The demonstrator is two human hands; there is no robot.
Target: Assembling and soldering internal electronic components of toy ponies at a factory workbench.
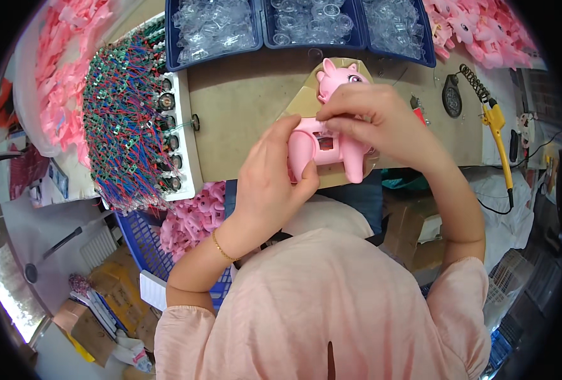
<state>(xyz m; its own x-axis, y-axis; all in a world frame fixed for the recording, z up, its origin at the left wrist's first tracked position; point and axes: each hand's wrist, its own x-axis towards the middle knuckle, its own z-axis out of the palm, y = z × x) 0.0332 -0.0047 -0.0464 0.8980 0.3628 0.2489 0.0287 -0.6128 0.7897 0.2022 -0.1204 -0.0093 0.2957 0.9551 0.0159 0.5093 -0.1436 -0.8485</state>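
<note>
A pink toy pony [353, 161] lies on a tan board [303, 96] at the front of the workbench, its head with a painted eye pointing away from me. In its body is a rectangular opening [324, 142] with something dark and reddish inside. My left hand [263, 172] grips the pony's left end, fingers along the top and thumb at the lower side. Above the opening, my right hand [377, 115] has thumb and fingertips pinched together close to the pony. Whatever is between those fingertips is too small to make out. Part of the pony's neck is hidden behind this hand.
Blue bins [312, 28] of clear plastic parts line the back. At left, a white tray [194, 161] bears wired circuit boards [126, 120] and small round speakers. A yellow-handled soldering iron [495, 120] stands at right. Pink toy parts [483, 35] are heaped at the back right.
</note>
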